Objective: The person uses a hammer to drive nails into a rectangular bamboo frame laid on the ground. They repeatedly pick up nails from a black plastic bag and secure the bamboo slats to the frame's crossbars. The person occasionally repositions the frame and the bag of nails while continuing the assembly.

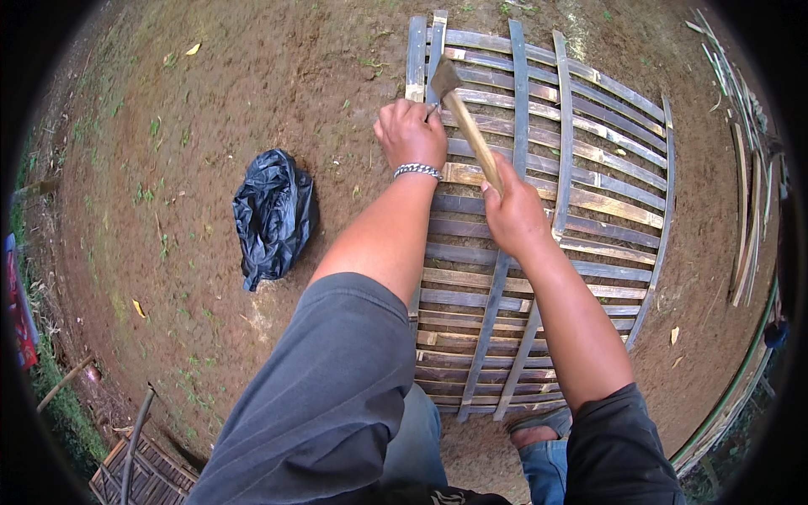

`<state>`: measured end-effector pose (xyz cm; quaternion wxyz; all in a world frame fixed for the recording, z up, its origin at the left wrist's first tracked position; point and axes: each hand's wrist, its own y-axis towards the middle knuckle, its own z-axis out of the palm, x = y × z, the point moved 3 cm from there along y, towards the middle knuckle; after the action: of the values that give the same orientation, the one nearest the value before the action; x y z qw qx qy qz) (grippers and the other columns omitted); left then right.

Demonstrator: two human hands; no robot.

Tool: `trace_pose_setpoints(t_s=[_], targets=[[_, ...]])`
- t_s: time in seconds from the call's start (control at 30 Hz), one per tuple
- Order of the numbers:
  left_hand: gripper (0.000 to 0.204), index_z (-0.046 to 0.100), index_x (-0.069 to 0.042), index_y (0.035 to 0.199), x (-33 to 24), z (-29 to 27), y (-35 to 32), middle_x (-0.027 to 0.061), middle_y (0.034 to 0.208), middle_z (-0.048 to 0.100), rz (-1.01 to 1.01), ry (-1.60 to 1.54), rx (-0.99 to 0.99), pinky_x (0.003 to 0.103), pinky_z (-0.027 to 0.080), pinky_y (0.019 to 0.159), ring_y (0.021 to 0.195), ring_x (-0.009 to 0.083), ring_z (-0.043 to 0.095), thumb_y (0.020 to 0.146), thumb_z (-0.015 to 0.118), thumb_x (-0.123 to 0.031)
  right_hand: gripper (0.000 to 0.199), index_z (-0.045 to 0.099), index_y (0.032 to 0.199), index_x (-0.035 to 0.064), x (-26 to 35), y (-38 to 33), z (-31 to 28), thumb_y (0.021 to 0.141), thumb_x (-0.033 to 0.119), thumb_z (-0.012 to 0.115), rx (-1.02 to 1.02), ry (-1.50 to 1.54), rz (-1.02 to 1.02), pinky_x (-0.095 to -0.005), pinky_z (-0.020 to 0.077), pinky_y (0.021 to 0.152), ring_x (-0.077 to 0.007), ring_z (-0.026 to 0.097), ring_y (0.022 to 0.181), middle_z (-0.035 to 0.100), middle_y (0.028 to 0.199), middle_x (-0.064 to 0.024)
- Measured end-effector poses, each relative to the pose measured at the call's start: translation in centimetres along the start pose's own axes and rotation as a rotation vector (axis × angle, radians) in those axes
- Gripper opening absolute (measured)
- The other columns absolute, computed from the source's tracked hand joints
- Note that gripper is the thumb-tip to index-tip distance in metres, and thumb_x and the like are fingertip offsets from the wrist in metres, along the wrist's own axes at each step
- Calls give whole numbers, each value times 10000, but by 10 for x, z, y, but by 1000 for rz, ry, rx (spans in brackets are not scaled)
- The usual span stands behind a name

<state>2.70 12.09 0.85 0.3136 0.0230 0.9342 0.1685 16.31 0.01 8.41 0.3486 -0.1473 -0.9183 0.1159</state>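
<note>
My right hand (515,210) is wrapped round the wooden handle of a hammer (473,133). The hammer's rusty metal head is up at the far left of a bamboo slat panel (519,109), just beyond my left hand (412,135). That left hand, with a chain bracelet at its wrist, rests on the panel's left edge strip, fingers closed. Something thin and dark shows at its fingertips, too small to name. Crosswise slats form the panel, with several long strips laid over them lengthwise. It lies flat on the ground.
A crumpled black plastic bag (276,220) lies on the bare soil left of the panel. Loose bamboo strips (745,215) are along the far right. A woven bamboo piece (151,475) sits at the lower left. My foot (540,427) is by the panel's near edge.
</note>
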Motion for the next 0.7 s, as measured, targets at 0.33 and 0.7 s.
trace_pose_setpoints(t_s=[0.33,0.7], targets=[[86,772,-113,868,0,-1,1,36,973,663,15,-5,-14,441,402,1027,1065,263,565,792,763,-152,522,456,1463,101,8,1,-8,962,137,598,-48,-3,-51,-525,533,894,-482,646,1052,674,1156,-274],[87,765,-123,854,1,2,2,25,968,667,26,8,-13,439,412,1004,1064,268,564,830,748,-205,493,463,1437,97,10,-1,-13,964,147,592,-150,73,-107,-546,523,889,-499,638,1035,679,1122,-283]])
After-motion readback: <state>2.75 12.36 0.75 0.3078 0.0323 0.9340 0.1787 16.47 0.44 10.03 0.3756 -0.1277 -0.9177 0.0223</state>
